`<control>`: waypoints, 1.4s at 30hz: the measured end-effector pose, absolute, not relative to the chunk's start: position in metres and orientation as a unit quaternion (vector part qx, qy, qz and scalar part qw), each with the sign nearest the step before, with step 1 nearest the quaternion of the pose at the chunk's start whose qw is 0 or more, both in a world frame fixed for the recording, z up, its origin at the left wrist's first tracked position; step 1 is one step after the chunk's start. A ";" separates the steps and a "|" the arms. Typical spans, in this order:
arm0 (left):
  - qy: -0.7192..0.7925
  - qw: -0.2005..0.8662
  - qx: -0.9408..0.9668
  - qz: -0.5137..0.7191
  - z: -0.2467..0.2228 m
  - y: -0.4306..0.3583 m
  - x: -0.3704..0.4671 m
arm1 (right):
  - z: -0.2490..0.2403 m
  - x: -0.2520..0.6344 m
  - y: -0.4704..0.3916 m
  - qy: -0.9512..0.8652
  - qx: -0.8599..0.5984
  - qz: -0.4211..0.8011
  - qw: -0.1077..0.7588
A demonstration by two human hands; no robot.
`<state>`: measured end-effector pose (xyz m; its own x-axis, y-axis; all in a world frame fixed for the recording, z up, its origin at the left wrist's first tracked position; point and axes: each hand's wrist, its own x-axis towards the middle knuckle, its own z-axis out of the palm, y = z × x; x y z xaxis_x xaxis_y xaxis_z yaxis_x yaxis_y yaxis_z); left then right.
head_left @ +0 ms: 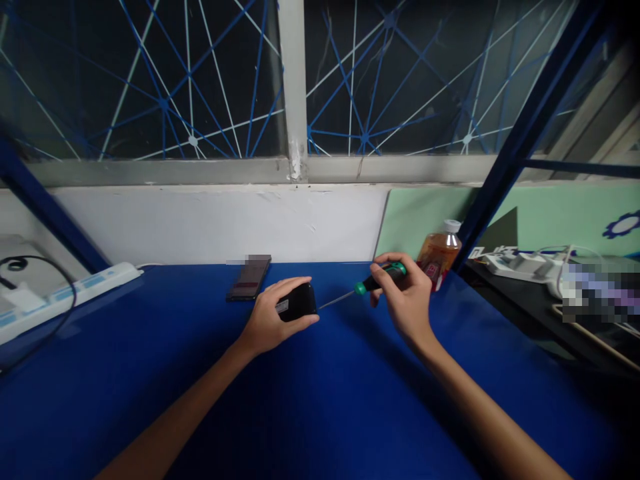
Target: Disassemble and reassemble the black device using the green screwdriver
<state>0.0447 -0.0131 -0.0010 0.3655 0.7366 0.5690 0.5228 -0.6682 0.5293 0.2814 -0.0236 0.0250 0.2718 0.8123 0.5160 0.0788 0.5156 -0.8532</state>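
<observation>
My left hand (273, 317) grips a small black box-shaped device (300, 303) by its two sides, thumb on the near edge and fingers along the far one. A pale label shows on its face; its exact kind I cannot make out. In my right hand (407, 297) is a screwdriver (383, 277) with a black and green handle, held between thumb and fingers. Its thin metal shaft points left, and the tip is at the right end of the black device. Whether the tip touches a screw is too small to tell.
Behind my left hand a dark smartphone (250, 277) lies on the blue table (320, 400). A bottle of amber drink (440, 253) stands at the back right. At the left edge lies a white power strip (70, 297) with a black cable. Blue frame posts rise on both sides.
</observation>
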 end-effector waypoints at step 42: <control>0.402 0.172 0.797 0.415 0.001 -0.017 0.047 | 0.020 0.280 -0.026 -0.576 -0.358 0.281 0.679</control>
